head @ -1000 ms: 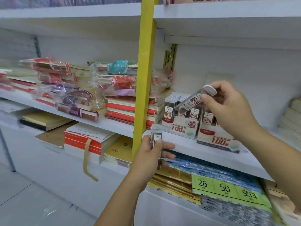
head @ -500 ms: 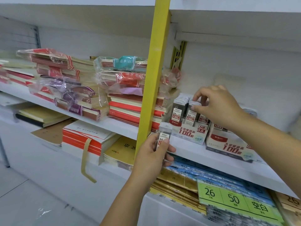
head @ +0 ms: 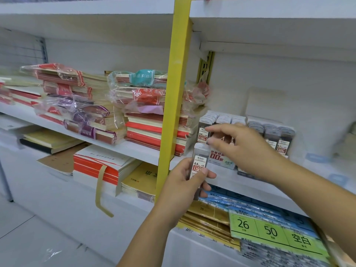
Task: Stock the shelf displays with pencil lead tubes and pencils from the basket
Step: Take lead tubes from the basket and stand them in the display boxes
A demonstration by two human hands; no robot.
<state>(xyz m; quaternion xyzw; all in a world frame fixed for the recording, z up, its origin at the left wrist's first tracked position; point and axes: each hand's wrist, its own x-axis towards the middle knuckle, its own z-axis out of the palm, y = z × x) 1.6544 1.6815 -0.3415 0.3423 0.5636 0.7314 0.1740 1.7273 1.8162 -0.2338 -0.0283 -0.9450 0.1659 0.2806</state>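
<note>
My left hand (head: pixel 183 184) grips a clear pencil lead tube (head: pixel 200 162) upright in front of the shelf edge; more tubes may sit behind it in the palm, I cannot tell. My right hand (head: pixel 242 145) hovers just right of the tube's white cap, thumb and forefinger apart and holding nothing. Behind it stands a display box (head: pixel 221 159) with rows of lead tubes (head: pixel 221 120). A second display box of tubes (head: pixel 273 132) stands to its right. Neither the basket nor any pencils are in view.
A yellow upright post (head: pixel 175 93) rises just left of my left hand. Wrapped notebook stacks (head: pixel 107 114) fill the shelf to the left. Green price tags (head: pixel 269 230) and blue packs lie on the shelf below. A white shelf board (head: pixel 269 26) hangs overhead.
My right hand carried a lead tube to the left display box, left it there, and has come back empty toward the tube in my left hand. My left hand rose slightly.
</note>
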